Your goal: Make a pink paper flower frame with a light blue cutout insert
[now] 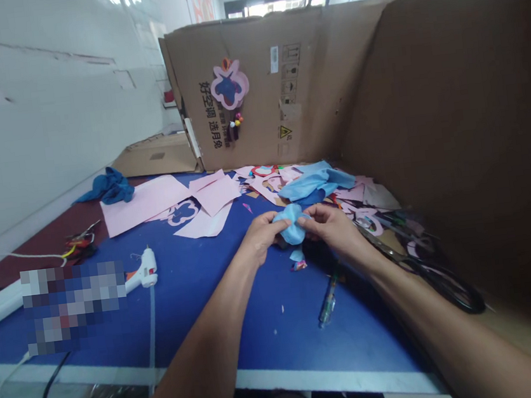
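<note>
Between my two hands is a light blue fabric flower with rounded petals, held just above the blue table. My left hand pinches its left side, thumb pressed on the front near the middle. On the other side my right hand grips the right edge between thumb and fingers. What lies behind the flower is mostly hidden by it. Below it on the table are a small light blue scrap and a shiny coloured scrap. A clear pen lies nearer to me, under my right forearm.
A white glue gun stands at left with a clear glue stick. Large black-handled scissors lie right, by my right arm. Pink paper sheets and blue cloth lie at the back, before a cardboard wall with a hanging flower ornament.
</note>
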{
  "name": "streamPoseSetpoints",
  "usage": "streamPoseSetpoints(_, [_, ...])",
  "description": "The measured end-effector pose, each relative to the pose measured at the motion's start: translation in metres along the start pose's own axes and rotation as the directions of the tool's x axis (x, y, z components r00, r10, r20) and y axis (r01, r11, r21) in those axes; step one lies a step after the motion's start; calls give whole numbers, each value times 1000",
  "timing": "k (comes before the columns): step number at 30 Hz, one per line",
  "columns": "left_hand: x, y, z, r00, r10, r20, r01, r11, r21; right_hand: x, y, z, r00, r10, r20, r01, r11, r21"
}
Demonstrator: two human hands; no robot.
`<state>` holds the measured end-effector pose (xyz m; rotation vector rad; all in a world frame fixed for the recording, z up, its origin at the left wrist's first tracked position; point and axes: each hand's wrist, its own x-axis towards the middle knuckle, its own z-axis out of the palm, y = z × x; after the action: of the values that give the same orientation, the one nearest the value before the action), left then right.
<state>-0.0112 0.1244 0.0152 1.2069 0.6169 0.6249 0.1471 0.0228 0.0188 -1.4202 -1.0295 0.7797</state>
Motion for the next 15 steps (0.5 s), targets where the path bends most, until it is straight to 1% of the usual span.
streamPoseSetpoints(2, [2, 0, 0, 997, 65, -43, -68, 996, -64, 0, -1, -2, 1000, 1, 16, 0, 1000, -17])
streamPoseSetpoints(4, [5, 3, -2, 985, 134, -106, -147, 980, -133, 1, -2, -7, 998, 5, 59, -1, 998, -68])
streamPoseSetpoints(5, [6, 5, -5, 976, 165, -141, -188, 968, -169, 2, -3, -10, 997, -6, 74, 14, 993, -116])
streamPoseSetpoints(7, [9, 10, -12, 950, 201, -239, -256, 940, -226, 4, -3, -18, 996, -66, 63, 81, 960, -268])
streamPoseSetpoints(9, [12, 15, -20, 902, 209, -377, -314, 918, -241, 4, -4, -24, 990, -132, 45, 138, 879, -456])
streamPoseSetpoints(11, [13, 19, -27, 841, 198, -503, -350, 909, -228, 2, -5, -25, 987, -145, 67, 156, 784, -601])
streamPoseSetpoints(13, [14, 20, -31, 802, 182, -569, -357, 910, -212, -3, -5, -19, 989, -103, 108, 149, 704, -695])
streamPoseSetpoints(15, [15, 21, -32, 790, 170, -589, -349, 914, -205, -8, -5, -9, 988, -69, 140, 152, 620, -770])
